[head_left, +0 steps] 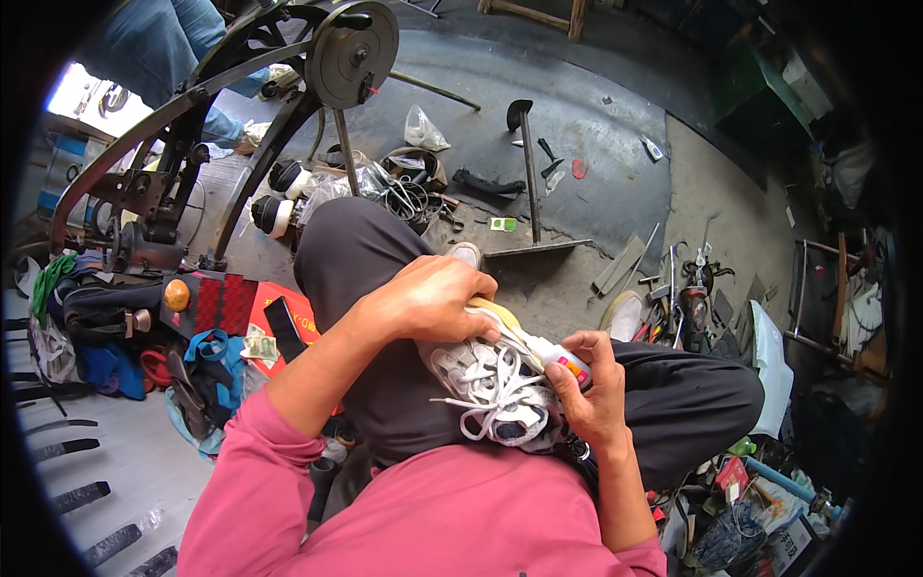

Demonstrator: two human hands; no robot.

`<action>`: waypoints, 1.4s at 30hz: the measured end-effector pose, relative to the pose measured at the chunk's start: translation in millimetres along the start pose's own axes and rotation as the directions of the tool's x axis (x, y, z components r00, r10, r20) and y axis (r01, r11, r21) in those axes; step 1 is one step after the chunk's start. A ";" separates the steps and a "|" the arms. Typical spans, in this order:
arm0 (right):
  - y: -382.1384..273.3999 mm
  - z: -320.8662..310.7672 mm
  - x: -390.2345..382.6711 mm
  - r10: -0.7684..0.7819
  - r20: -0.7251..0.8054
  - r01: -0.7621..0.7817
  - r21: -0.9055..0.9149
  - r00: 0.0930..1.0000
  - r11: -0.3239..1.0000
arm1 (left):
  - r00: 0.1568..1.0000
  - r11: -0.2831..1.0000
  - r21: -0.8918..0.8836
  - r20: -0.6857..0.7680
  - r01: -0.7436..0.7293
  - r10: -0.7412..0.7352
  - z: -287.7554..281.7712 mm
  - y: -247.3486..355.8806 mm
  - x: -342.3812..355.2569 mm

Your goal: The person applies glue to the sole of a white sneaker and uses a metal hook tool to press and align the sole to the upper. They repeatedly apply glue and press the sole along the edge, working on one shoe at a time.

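A white sneaker [486,385] with loose white laces lies in my lap, its yellowish sole edge [499,317] turned up along the right side. My left hand [433,298] is closed on the shoe's far end, thumb at the sole edge. My right hand [591,389] grips a small white bottle [562,358] with an orange and pink label, its tip at the seam between sole and upper. I cannot make out whether anything comes out of the tip.
A black iron machine with a wheel [351,50] stands at the left, another person's jeans-clad leg [159,53] behind it. An iron stand [532,183] is ahead of me. Tools [692,298], bagged oddments [404,192] and piles of fabric and straps [115,361] surround me.
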State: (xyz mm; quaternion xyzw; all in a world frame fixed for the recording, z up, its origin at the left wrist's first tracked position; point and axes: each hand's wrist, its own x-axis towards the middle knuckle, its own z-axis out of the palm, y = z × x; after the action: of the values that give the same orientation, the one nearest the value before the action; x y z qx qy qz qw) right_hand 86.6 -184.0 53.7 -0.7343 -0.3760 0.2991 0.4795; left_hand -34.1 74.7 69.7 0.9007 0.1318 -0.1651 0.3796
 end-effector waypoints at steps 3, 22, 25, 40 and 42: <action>-4.3 1.7 1.0 -0.064 -0.020 0.063 -0.072 0.998 0.995 | 1.000 1.000 -0.018 -0.006 0.005 -0.005 1.3 -1.0 -0.3; -12.0 11.7 7.5 -0.200 -0.067 0.176 -0.266 0.977 0.948 | 0.999 0.999 0.010 -0.022 -0.040 0.040 3.5 -4.4 -1.0; -14.7 15.8 7.1 -0.211 -0.086 0.177 -0.301 0.974 0.937 | 0.999 0.999 0.013 -0.018 -0.038 0.038 4.1 -4.5 -1.2; -23.6 17.2 -8.6 -0.048 -0.146 0.010 -0.249 0.988 0.968 | 0.999 1.000 0.000 -0.023 -0.029 0.029 3.8 -3.9 -5.1; -20.4 13.5 -10.5 0.015 -0.161 -0.036 -0.129 0.987 0.991 | 0.999 0.999 -0.016 -0.023 -0.041 0.041 2.5 -4.2 -5.8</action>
State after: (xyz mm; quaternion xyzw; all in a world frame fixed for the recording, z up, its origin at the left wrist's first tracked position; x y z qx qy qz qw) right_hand 64.7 -181.1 68.6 -0.7906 -0.3458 0.2203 0.4548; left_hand -41.5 75.0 67.7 0.9020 0.1189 -0.1458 0.3887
